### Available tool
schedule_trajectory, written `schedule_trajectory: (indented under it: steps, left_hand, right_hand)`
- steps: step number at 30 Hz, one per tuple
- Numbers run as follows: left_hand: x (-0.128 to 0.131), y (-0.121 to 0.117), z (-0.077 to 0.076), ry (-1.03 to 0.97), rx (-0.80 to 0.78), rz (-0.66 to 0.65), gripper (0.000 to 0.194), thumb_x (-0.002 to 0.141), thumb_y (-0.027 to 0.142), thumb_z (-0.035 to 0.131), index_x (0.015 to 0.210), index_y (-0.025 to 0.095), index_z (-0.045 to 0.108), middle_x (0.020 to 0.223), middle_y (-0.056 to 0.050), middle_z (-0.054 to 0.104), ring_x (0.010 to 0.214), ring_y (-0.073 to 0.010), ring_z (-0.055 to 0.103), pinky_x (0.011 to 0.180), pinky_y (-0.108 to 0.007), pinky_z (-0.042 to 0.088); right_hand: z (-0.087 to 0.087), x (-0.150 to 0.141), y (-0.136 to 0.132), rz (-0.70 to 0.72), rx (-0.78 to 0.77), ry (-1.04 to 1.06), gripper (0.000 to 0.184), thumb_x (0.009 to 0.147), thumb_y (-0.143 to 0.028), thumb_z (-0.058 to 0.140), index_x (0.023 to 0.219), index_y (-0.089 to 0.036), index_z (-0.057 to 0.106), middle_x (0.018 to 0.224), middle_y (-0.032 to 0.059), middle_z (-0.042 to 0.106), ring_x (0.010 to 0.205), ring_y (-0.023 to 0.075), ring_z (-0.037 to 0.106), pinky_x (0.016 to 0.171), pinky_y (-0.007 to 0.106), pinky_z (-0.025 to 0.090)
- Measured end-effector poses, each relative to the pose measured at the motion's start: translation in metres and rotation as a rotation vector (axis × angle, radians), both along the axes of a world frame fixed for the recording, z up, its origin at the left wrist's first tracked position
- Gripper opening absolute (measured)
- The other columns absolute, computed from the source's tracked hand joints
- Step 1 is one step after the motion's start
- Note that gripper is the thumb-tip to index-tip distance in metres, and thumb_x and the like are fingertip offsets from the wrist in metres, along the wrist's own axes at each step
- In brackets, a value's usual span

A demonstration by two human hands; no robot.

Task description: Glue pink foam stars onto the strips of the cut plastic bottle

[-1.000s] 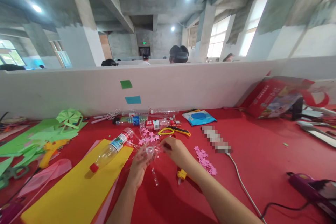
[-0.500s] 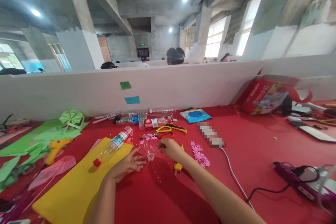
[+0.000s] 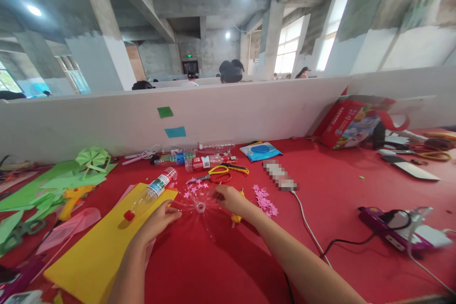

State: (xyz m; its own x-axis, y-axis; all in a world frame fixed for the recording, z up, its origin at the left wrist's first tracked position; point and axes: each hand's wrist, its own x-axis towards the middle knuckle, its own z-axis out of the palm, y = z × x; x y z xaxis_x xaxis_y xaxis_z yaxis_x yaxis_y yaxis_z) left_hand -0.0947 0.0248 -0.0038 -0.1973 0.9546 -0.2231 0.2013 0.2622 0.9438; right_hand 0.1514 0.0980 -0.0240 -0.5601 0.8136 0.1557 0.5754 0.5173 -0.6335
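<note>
A clear plastic bottle top (image 3: 200, 207), cut into thin strips that splay outward, rests neck up on the red table. On its left side, my left hand (image 3: 162, 218) has its fingertips closed on the end of a strip. My right hand (image 3: 230, 198) pinches strips at the right edge, with curled fingers. The transparent strips are hard to make out at both fingertips. Small pink stars (image 3: 195, 187) lie just behind the bottle top, and a yellow glue gun (image 3: 235, 217) is partly hidden by my right wrist.
Yellow sheets (image 3: 96, 247) lie at left under a labelled bottle (image 3: 156, 189). Scissors (image 3: 215, 174), a red-labelled bottle (image 3: 203, 163) and a blue packet (image 3: 261, 151) stand behind. More pink stars (image 3: 264, 201), a white cable (image 3: 309, 225) and a purple power strip (image 3: 386, 230) are at right.
The bottle top's strips are spread flatter and wider. My left hand's spread fingers have closed and moved left and outward; my right hand stays at the right edge. The view has shifted slightly.
</note>
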Motion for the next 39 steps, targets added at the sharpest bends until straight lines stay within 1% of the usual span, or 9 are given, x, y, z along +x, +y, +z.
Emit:
schedule_trajectory:
  steps: [4, 8, 14, 18, 25, 29, 33, 37, 39]
  left_hand:
    - [0.003, 0.001, 0.000, -0.021, 0.012, -0.023, 0.042, 0.056, 0.032, 0.075, 0.093, 0.019, 0.058, 0.074, -0.003, 0.069, 0.075, -0.0234, 0.068, 0.076, -0.036, 0.050]
    - [-0.001, 0.003, -0.001, 0.158, 0.032, -0.007, 0.040, 0.057, 0.037, 0.070, 0.090, 0.018, 0.059, 0.080, -0.007, 0.069, 0.081, -0.0268, 0.067, 0.078, -0.038, 0.048]
    - [-0.002, 0.001, 0.011, 0.613, 0.434, 0.224, 0.017, 0.067, 0.039, 0.055, 0.067, 0.023, 0.050, 0.075, -0.004, 0.061, 0.076, -0.0238, 0.059, 0.072, -0.034, 0.044]
    - [0.023, -0.010, 0.026, 0.584, 0.500, 0.103, 0.021, 0.074, 0.041, 0.053, 0.065, 0.023, 0.049, 0.062, 0.002, 0.056, 0.062, -0.0172, 0.054, 0.062, -0.027, 0.041]
    - [0.069, -0.016, 0.029, 0.572, 0.535, -0.141, 0.020, 0.080, 0.034, 0.050, 0.063, 0.023, 0.049, 0.061, 0.002, 0.055, 0.061, -0.0159, 0.053, 0.061, -0.024, 0.038]
    - [0.072, -0.019, 0.032, 0.612, 0.522, -0.110, 0.023, 0.083, 0.037, 0.046, 0.065, 0.023, 0.048, 0.059, 0.003, 0.052, 0.056, -0.0153, 0.050, 0.058, -0.024, 0.035]
    - [0.080, -0.026, 0.044, 0.586, 0.566, -0.068, 0.032, 0.084, 0.040, 0.044, 0.058, 0.023, 0.041, 0.052, 0.004, 0.042, 0.051, -0.0138, 0.042, 0.054, -0.025, 0.031]
    - [0.113, -0.031, 0.047, 0.453, 0.545, -0.243, 0.029, 0.083, 0.035, 0.049, 0.057, 0.023, 0.046, 0.052, 0.003, 0.045, 0.051, -0.0143, 0.044, 0.054, -0.025, 0.032]
    - [0.138, -0.027, 0.037, 0.333, 0.482, -0.372, 0.008, 0.080, 0.026, 0.053, 0.077, 0.024, 0.060, 0.067, 0.000, 0.062, 0.061, -0.0173, 0.056, 0.061, -0.027, 0.039]
  right_hand:
    - [0.014, 0.010, -0.011, -0.063, 0.041, 0.029, 0.032, 0.067, 0.003, 0.058, 0.093, -0.016, 0.065, 0.092, 0.0033, 0.068, 0.085, 0.0165, 0.063, 0.075, 0.024, 0.046]
    - [0.026, 0.033, -0.014, -0.221, 0.072, 0.039, 0.031, 0.073, -0.002, 0.051, 0.097, -0.017, 0.063, 0.100, 0.0045, 0.067, 0.090, 0.0158, 0.062, 0.077, 0.023, 0.044]
    - [0.019, 0.095, -0.014, -0.459, 0.012, -0.121, 0.018, 0.076, -0.008, 0.049, 0.081, -0.015, 0.064, 0.077, 0.0055, 0.068, 0.071, 0.0176, 0.063, 0.061, 0.024, 0.041]
    - [0.009, 0.102, -0.033, -0.445, -0.012, -0.231, 0.012, 0.076, -0.012, 0.054, 0.081, -0.016, 0.065, 0.077, 0.0059, 0.067, 0.069, 0.0172, 0.061, 0.061, 0.024, 0.040]
    - [-0.003, 0.058, -0.060, -0.352, 0.026, -0.266, 0.028, 0.058, -0.008, 0.064, 0.085, -0.011, 0.067, 0.094, 0.0174, 0.064, 0.098, 0.0333, 0.055, 0.081, 0.038, 0.039]
    - [-0.003, 0.054, -0.054, -0.394, -0.033, -0.131, 0.025, 0.056, -0.007, 0.061, 0.079, -0.014, 0.065, 0.088, 0.0112, 0.063, 0.086, 0.0266, 0.058, 0.072, 0.032, 0.040]
    - [0.012, 0.071, -0.034, -0.448, -0.116, 0.179, 0.030, 0.065, -0.017, 0.055, 0.095, -0.017, 0.060, 0.081, 0.0026, 0.060, 0.071, 0.0170, 0.056, 0.062, 0.026, 0.040]
    - [0.028, 0.098, -0.011, -0.434, -0.235, 0.548, 0.030, 0.073, -0.033, 0.044, 0.097, -0.017, 0.054, 0.058, -0.0044, 0.049, 0.050, 0.0128, 0.048, 0.048, 0.023, 0.035]
    - [0.031, 0.109, -0.005, -0.416, -0.278, 0.694, 0.027, 0.071, -0.038, 0.047, 0.087, -0.017, 0.053, 0.052, -0.0055, 0.045, 0.045, 0.0114, 0.042, 0.045, 0.023, 0.031]
